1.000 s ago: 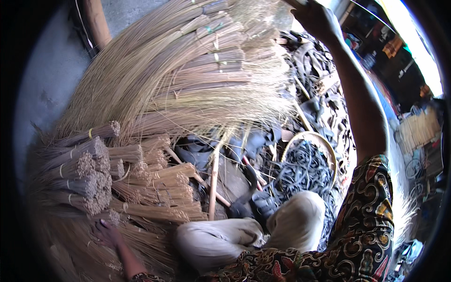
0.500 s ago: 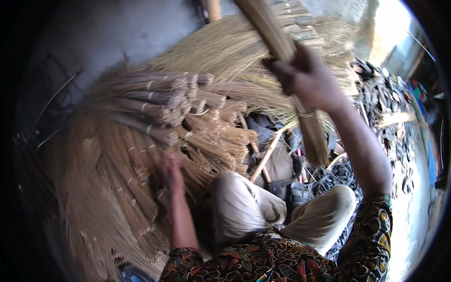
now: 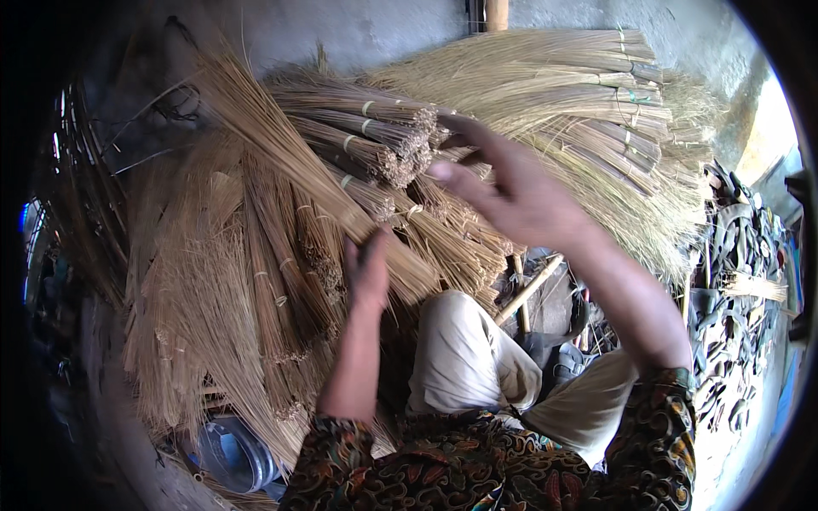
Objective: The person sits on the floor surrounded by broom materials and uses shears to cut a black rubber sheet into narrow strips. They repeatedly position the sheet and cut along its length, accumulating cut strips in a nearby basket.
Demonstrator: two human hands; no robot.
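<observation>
I sit among tied bundles of thin tan broom sticks. My left hand (image 3: pixel 366 271) grips a long stick bundle (image 3: pixel 290 162) that slants from the upper left down toward my knee. Tied short bundles (image 3: pixel 366 136) lie stacked behind it, their cut ends facing me. My right hand (image 3: pixel 511 192) hovers over those cut ends with fingers spread and nothing in it. A larger heap of fanned brooms (image 3: pixel 579 111) lies behind my right hand.
More stick bundles (image 3: pixel 221 315) fill the left side. A clear plastic bottle (image 3: pixel 230 451) lies at the lower left. A wooden rod (image 3: pixel 530 289) rests by my pale-trousered knees (image 3: pixel 469 358). Dark straps and scrap (image 3: pixel 733 281) cover the floor at right. A grey wall (image 3: pixel 358 30) stands behind.
My right hand has let go of the bundle it held up and now hangs open. The left hand has moved up onto the long bundle. My view has swung to the left.
</observation>
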